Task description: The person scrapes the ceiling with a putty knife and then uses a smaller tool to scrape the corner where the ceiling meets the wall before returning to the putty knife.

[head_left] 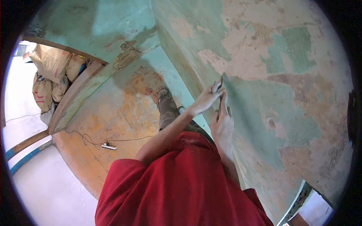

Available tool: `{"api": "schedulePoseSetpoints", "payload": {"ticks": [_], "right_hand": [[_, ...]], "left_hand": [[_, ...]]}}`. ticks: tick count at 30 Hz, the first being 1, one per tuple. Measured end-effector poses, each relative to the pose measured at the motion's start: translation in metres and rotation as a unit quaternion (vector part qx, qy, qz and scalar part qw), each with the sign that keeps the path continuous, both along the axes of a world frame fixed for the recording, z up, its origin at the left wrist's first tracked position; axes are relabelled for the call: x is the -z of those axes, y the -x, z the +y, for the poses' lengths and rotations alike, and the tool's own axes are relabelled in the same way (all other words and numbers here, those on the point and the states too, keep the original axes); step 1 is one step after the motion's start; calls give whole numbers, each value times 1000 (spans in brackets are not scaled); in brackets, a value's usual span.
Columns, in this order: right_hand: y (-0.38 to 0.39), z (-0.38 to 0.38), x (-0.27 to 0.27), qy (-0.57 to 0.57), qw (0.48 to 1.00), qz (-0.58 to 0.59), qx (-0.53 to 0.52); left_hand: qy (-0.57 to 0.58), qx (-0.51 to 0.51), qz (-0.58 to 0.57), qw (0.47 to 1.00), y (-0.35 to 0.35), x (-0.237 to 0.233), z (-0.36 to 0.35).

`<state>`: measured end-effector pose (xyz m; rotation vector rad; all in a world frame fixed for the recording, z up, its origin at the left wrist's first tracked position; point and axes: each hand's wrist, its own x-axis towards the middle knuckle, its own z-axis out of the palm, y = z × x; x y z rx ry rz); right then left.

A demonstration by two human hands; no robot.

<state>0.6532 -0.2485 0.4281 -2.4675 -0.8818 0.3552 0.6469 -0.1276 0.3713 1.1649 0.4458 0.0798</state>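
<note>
My left hand (206, 100) is closed near the patchy wall (256, 109). A small, thin, dark-tipped tool (221, 80) sticks up from its fingers close to the wall's surface; its exact kind is too small to tell. Just below, my right hand (222, 122) has its index finger reaching up to the left hand's fingertips. Its thumb and other fingers are drawn together, and I cannot make out what lies between them. Pale dust seems to coat both hands. Green paint and bare pinkish plaster alternate on the wall beside them.
Stained floor (113, 113) lies below, with a white power strip (109, 146) and its dark cable left of my legs. Stuffed sacks (51, 64) are stacked beyond a wooden-edged opening at the left. An opening edge (301, 197) shows at the lower right.
</note>
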Motion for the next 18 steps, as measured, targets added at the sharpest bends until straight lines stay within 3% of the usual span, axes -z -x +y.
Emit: {"api": "schedulePoseSetpoints", "payload": {"ticks": [3, 5, 7, 8, 11, 13, 17, 18], "right_hand": [[6, -2, -7, 33, 999, 12, 18], [3, -1, -8, 28, 999, 14, 18], [5, -6, -5, 23, 999, 25, 30], [0, -2, 9, -2, 1000, 8, 3], [9, -4, -12, 30, 998, 48, 41], [5, -13, -10, -19, 1000, -2, 15], [-3, -3, 12, -33, 999, -36, -18], [-5, 2, 10, -31, 999, 21, -5]], "left_hand": [[-15, 4, -46, 999, -2, 39, -9], [20, -51, -102, 993, -7, 37, -22], [-18, -44, -46, 998, -6, 35, -20], [31, -13, 6, 999, -2, 14, -5], [-39, -11, -77, 996, -4, 43, -15], [-32, -19, -91, 995, -10, 47, -25], [6, -41, -8, 999, -7, 45, -12], [-9, -33, -19, 999, -8, 45, -5]]}}
